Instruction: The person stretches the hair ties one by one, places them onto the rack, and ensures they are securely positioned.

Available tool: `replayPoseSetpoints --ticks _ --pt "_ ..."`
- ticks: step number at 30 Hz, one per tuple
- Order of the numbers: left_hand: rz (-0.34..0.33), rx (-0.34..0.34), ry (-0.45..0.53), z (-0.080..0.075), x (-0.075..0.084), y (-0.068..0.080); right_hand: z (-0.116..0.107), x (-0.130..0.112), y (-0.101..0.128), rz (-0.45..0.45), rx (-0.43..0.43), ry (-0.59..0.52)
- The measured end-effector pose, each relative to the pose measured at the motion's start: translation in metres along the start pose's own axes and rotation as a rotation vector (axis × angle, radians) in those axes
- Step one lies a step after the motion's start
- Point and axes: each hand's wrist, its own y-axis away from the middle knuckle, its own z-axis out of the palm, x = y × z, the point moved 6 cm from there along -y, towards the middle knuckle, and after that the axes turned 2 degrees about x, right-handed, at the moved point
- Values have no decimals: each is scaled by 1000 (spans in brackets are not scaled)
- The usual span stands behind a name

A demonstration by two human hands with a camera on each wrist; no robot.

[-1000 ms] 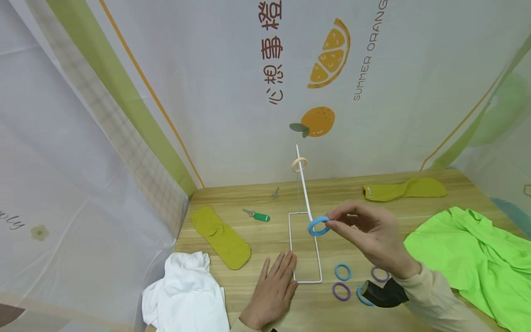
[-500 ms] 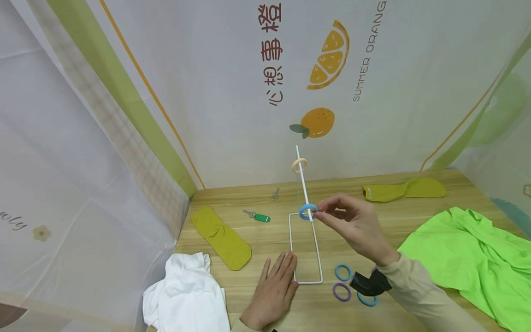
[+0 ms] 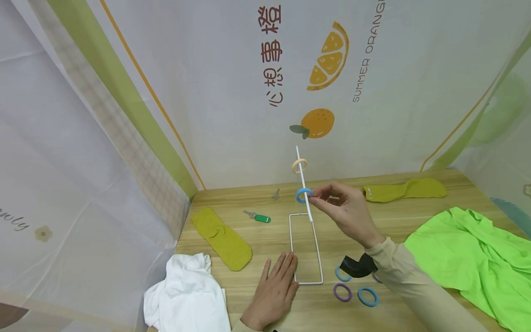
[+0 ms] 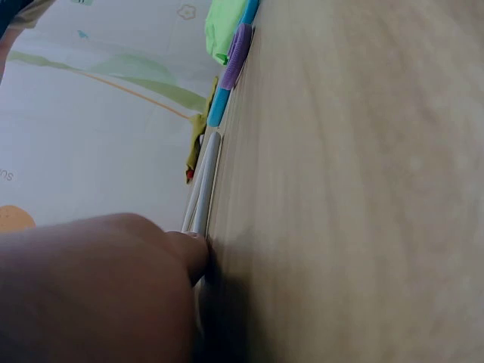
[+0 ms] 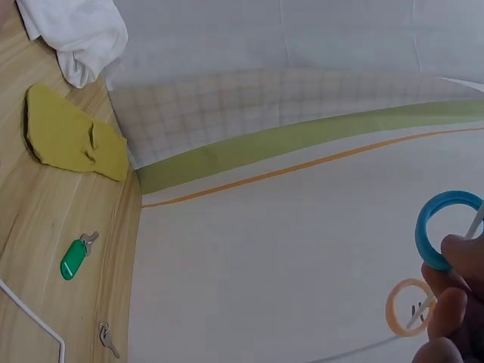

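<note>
The right hand (image 3: 346, 210) pinches a blue ring (image 3: 303, 195) threaded partway up the slanted white rod (image 3: 304, 184), likely needing a further slide toward the beige ring (image 3: 299, 165), while the left hand (image 3: 274, 290) lies flat, steadying the frame (image 3: 307, 282) on the tabletop (image 3: 257, 240).

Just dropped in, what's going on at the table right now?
A person's right hand pinches a blue ring that sits threaded on the slanted rod of a white wire stand, below a beige ring. The left hand lies flat on the table at the stand's base frame. Three more rings lie nearby.
</note>
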Motion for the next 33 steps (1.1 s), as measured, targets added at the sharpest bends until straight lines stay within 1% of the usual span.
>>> replayPoseSetpoints --ticks 6,10,13,17,24,30,33 --pt "11 13 -17 1 0 1 1 10 -12 20 20 34" --pt "13 19 -15 -1 1 1 2 17 -20 37 34 13" --pt "12 19 -8 -2 1 0 3 20 -25 29 44 6" --pt "7 7 -4 -2 1 0 3 25 -30 26 59 38" --pt "12 5 -19 0 1 1 2 32 -34 26 77 69" --pt "7 -4 -7 1 1 0 1 32 -33 -2 79 31" --pt "2 -5 1 1 0 0 -2 35 -29 10 74 12"
